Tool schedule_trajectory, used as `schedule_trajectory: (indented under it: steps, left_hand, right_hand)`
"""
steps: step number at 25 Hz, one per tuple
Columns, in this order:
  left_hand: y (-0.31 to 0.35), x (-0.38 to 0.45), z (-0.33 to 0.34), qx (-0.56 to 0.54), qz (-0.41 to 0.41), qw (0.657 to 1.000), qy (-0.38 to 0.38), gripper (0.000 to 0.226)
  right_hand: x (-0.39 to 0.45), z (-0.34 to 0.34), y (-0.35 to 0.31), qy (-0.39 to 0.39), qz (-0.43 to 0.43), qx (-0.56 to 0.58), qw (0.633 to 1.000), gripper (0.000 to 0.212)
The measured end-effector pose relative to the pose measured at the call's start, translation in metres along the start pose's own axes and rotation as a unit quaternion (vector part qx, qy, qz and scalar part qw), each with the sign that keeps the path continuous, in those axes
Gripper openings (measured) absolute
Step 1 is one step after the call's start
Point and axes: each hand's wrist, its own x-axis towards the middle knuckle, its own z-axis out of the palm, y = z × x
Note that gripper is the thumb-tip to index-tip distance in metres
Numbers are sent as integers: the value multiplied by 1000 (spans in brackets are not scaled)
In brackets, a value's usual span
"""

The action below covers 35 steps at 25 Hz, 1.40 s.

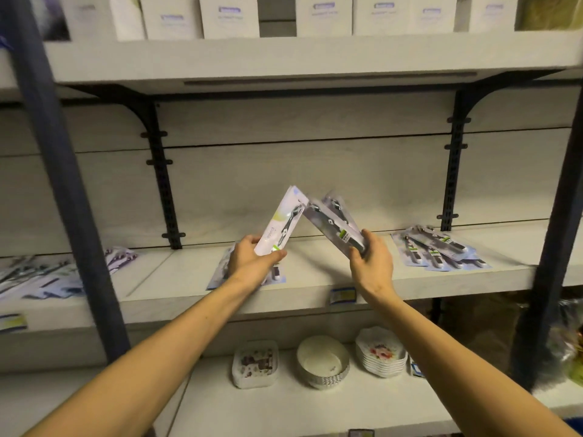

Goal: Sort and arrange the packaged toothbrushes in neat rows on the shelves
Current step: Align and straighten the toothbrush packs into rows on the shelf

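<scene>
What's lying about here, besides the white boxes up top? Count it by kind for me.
Toothbrush-pack heaps on the middle shelf: 3 (left heap, middle heap, right heap)
Held bunches: 2 (left-hand pack, right-hand packs)
Dish stacks on the lower shelf: 3 (square stack, round stack, floral stack)
Total: 8

Glossy plastic toothbrush packs point(437, 249) lie on a matt, pale wood-grain shelf point(315, 272); brackets point(454, 159) look like dark metal

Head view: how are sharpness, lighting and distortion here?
Head view: dim, warm light; wide-angle bending bows the shelf edge and the uprights; motion blur smears the packs in the left hand and right hand; printing on the white boxes up top is unreadable.
</scene>
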Motion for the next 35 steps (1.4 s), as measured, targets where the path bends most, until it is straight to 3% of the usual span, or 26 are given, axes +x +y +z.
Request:
schedule_trajectory:
  steps: [8,15,20,30,35]
  left_hand:
    - [-5,-80,-140,-48,36,998,-13,42]
    - [-63,-151,-279,-43,38,998,32,36]
    - [-92,-166,-383,-23,19,993,111,38]
    - [-157,-129,-500,-22,-90,962,256,29]
    - [-180,-64,-533,-37,-101,959,261,37]
  right_hand:
    - [-117,54,-90,-15,30,90,995,49]
    - [-241,106,-178,-72,64,170,981,46]
    - [-311,173,-228,-156,22,206,966,48]
    - [-324,271,-316,-161,1,216,963,30]
    - [-293,344,-344,-180,-41,224,957,33]
